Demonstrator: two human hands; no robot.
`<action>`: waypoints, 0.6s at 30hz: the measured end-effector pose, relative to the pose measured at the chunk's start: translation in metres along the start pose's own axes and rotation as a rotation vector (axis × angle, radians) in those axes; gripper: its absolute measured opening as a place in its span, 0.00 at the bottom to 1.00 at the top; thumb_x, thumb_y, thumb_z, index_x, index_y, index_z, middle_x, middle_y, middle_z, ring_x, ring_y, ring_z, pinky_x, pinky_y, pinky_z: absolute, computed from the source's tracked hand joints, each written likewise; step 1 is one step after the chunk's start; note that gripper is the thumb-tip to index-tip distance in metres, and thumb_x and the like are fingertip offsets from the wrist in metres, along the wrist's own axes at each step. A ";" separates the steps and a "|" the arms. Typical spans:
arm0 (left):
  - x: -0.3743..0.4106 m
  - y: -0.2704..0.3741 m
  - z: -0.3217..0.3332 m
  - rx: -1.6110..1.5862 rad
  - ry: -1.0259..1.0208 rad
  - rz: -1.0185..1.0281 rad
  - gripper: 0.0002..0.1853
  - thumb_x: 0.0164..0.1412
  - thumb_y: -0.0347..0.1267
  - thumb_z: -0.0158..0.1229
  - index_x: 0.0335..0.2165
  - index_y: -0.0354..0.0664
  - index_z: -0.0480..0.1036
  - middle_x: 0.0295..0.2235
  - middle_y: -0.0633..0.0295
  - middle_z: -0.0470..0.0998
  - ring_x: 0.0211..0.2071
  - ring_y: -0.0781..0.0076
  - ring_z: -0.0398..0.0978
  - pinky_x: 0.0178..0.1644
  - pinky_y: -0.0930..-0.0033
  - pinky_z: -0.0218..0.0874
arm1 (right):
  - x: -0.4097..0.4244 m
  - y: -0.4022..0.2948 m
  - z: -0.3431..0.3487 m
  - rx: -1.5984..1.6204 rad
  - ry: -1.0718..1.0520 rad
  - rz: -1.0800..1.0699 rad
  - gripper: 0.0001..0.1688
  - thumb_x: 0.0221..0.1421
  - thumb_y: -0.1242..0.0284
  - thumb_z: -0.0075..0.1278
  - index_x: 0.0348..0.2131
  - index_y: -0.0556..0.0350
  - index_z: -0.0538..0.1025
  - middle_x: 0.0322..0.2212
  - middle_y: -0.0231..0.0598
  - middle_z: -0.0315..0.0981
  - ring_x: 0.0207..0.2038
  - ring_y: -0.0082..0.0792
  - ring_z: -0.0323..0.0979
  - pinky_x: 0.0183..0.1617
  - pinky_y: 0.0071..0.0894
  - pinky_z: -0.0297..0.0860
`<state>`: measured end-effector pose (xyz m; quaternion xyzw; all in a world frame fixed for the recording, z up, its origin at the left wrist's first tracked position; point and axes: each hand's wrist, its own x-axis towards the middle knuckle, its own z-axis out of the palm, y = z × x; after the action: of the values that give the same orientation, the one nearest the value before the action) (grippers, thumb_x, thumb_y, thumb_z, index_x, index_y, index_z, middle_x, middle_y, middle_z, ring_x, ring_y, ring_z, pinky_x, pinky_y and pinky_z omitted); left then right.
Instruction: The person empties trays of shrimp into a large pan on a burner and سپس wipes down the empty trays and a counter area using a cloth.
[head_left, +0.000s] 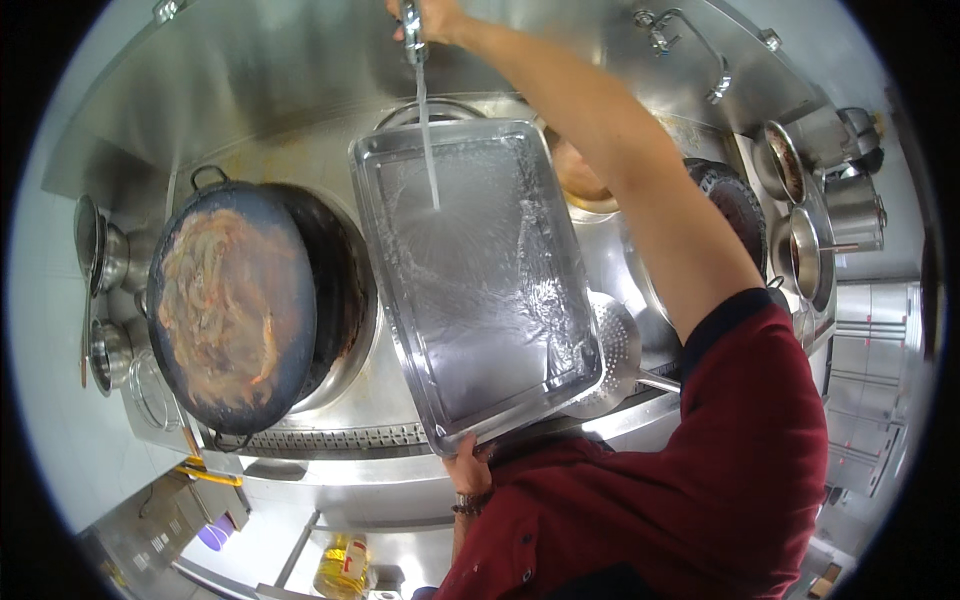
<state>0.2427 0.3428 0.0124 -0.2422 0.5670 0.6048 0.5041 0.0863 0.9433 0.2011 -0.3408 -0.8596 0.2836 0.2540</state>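
With my right hand (439, 21), at the top of the view, I hold the chrome faucet spout (413, 31). A stream of water (427, 142) runs from it into a rectangular stainless steel tray (442, 420). Water splashes and spreads over the tray's bottom. My left hand (471, 474), with a beaded bracelet at the wrist, grips the tray's near corner. To the left, a black wok (306, 277) with loop handles holds many shrimp (217, 300) in cloudy liquid; it rests tilted over another dark wok (337, 300).
A perforated skimmer (619, 352) lies partly under the tray. Behind my right arm are a pan (581, 176) and a dark wok (727, 202). Steel bowls (796, 251) stand at right, and a second faucet (686, 41) is on the back wall. An oil jug (341, 566) sits below.
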 end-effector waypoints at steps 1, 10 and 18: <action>-0.003 0.002 0.001 0.020 0.015 0.003 0.24 0.49 0.24 0.55 0.47 0.43 0.62 0.42 0.59 0.68 0.41 0.62 0.68 0.33 0.61 0.70 | -0.011 0.005 0.004 0.170 0.035 0.067 0.09 0.50 0.72 0.47 0.29 0.62 0.70 0.21 0.44 0.73 0.27 0.37 0.76 0.33 0.35 0.71; 0.018 -0.024 -0.077 1.304 -0.236 0.373 0.28 0.49 0.26 0.57 0.51 0.42 0.59 0.46 0.54 0.66 0.43 0.58 0.69 0.47 0.60 0.63 | -0.250 0.209 -0.055 -0.737 -0.124 -0.241 0.15 0.52 0.66 0.47 0.38 0.56 0.73 0.42 0.48 0.66 0.45 0.48 0.65 0.48 0.43 0.65; -0.021 -0.043 -0.119 1.100 -0.154 0.211 0.30 0.49 0.24 0.55 0.52 0.42 0.58 0.47 0.49 0.66 0.43 0.50 0.70 0.47 0.50 0.63 | -0.326 0.361 -0.101 -0.654 0.014 0.738 0.22 0.52 0.63 0.45 0.46 0.51 0.70 0.49 0.52 0.62 0.48 0.54 0.63 0.53 0.46 0.61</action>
<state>0.2555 0.2183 -0.0170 0.1590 0.7816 0.2830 0.5327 0.5173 0.9561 -0.0451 -0.6862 -0.7239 0.0677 0.0223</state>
